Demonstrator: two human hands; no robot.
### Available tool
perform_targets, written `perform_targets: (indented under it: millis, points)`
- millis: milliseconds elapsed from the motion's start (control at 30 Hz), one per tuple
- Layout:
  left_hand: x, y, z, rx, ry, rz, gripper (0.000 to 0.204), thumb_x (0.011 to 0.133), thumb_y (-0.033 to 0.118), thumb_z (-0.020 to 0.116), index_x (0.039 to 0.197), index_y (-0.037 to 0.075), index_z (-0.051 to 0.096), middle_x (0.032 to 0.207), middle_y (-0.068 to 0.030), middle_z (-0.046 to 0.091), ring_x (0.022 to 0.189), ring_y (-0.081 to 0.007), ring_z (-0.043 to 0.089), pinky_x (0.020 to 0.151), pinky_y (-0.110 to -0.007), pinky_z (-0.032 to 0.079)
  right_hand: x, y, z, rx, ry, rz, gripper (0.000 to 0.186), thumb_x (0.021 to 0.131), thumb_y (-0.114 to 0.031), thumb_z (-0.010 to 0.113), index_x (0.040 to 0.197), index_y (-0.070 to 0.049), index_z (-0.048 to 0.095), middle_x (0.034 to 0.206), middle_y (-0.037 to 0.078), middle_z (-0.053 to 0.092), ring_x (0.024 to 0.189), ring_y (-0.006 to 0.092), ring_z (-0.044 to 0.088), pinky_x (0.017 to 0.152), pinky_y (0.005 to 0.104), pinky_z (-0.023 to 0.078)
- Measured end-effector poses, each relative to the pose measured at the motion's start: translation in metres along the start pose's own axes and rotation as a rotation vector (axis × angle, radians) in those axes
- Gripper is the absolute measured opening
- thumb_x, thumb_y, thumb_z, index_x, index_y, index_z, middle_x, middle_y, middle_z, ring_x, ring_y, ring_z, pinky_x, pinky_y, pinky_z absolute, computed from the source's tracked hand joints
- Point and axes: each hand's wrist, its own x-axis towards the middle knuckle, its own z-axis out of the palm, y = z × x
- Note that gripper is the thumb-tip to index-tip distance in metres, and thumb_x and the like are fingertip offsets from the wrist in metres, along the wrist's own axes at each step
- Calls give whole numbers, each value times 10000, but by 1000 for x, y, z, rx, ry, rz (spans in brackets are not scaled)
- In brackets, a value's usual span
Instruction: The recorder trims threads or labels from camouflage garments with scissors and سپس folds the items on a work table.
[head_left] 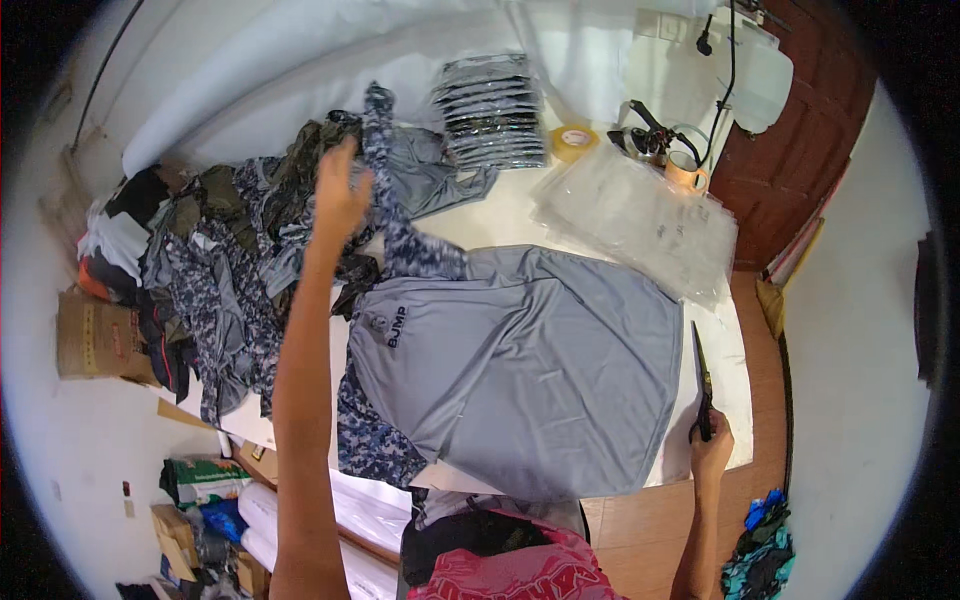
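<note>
Grey, smooth fabric makes up the body of a shirt [530,370] spread across the middle of the white table [728,350], creased diagonally, with a dark chest print near its upper left. One blue-grey camouflage sleeve [422,252] runs from its far edge up and away across the tabletop; the other sleeve [372,432] lies at the near left side. The left hand [338,200] is just beside the far sleeve, thumb set apart from the fingers; whether they grip any cloth cannot be told. Right of the shirt, the right hand [712,452] has its fingers closed around the handles of black scissors [703,370], blades pointing away from the person. Beyond the shirt lie clear plastic bags [640,220], a roll of tape [573,145], an orange-toned mug [686,174] and a stack of plastic-wrapped garments [490,110]. A heap of grey and camouflage clothing [225,275] covers the table's left end, near a cardboard box [98,335]. A reddish-brown door [795,150] stands at the far right, and teal and black cloth [760,548] lies on the tan floor [620,535].
</note>
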Motion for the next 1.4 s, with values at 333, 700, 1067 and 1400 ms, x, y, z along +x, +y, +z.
perform_targets:
  millis: [333,700,1067,1400]
  points:
    - [-294,65,-14,146,-660,-480,563,920,411,572,1373,87,491,1465,-177,393,1360,-388,340,1098,-503,273,-28,-92,82,-60,-243,-433,446,826,-206,691,1219,-33,569,1335,226,471,1250,422,421,1046,510,327]
    - [-330,-13,-44,326,-597,-693,614,953,525,439,1392,98,471,1462,-231,375,1384,-382,295,1124,-525,213,54,-173,177,-410,-535,-935,743,810,-545,639,1336,-37,507,1424,230,420,1358,434,319,1100,605,203]
    - [-321,0,-39,312,-529,-653,601,942,525,455,1368,104,503,1449,-212,403,1370,-366,329,1123,-514,228,-230,-235,234,494,-1748,-1321,605,853,-446,617,1284,-27,540,1324,237,514,1267,418,437,1087,475,305]
    - [-329,3,-41,234,-559,-624,532,912,444,541,1295,76,565,1403,-223,450,1293,-387,416,1078,-488,302,-226,-245,244,238,-2311,-1353,448,768,-349,665,1075,-23,643,1245,222,551,1192,373,494,1025,468,355]
